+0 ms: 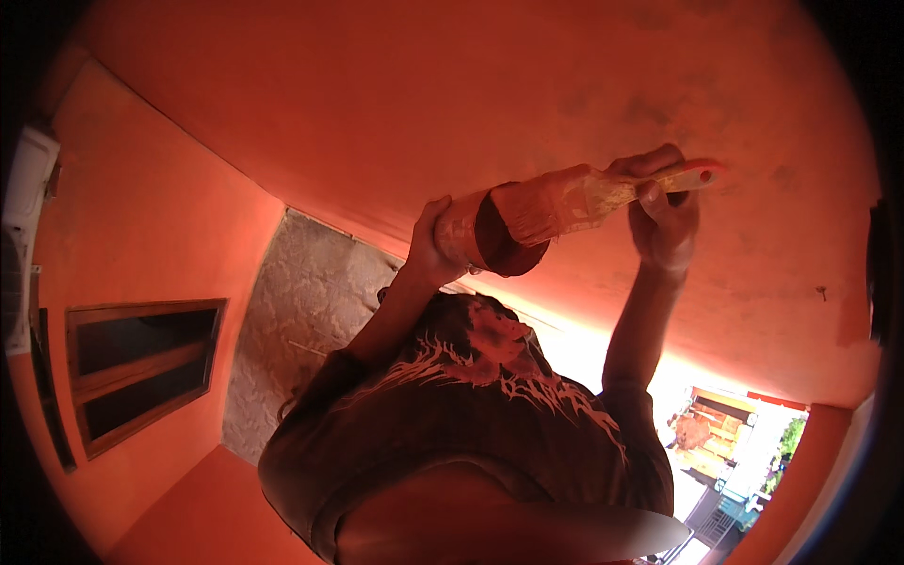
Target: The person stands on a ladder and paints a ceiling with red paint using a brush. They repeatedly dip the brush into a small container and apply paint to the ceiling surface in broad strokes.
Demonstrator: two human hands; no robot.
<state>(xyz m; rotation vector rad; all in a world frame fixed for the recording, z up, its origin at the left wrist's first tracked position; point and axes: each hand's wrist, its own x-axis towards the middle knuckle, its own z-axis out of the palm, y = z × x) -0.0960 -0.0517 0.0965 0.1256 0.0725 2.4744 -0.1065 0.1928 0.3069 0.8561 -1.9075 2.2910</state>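
Observation:
My left hand is wrapped round a cylindrical paint can, smeared with orange-red. The can is tilted, its dark mouth turned to the right. In my right hand is a wide paintbrush, the fingers closed round its yellowish handle near the red end. The paint-coated bristles point left and overlap the can's mouth; whether they touch the rim I cannot tell. Both hands are raised in front of an orange-red wall. How much paint is in the can does not show.
Dark patches mark the wall beyond my right hand, and a small nail sticks out lower right. On the left are a wood-framed window and a white wall-mounted unit. A patterned grey-brown surface lies behind; bright daylight enters lower right.

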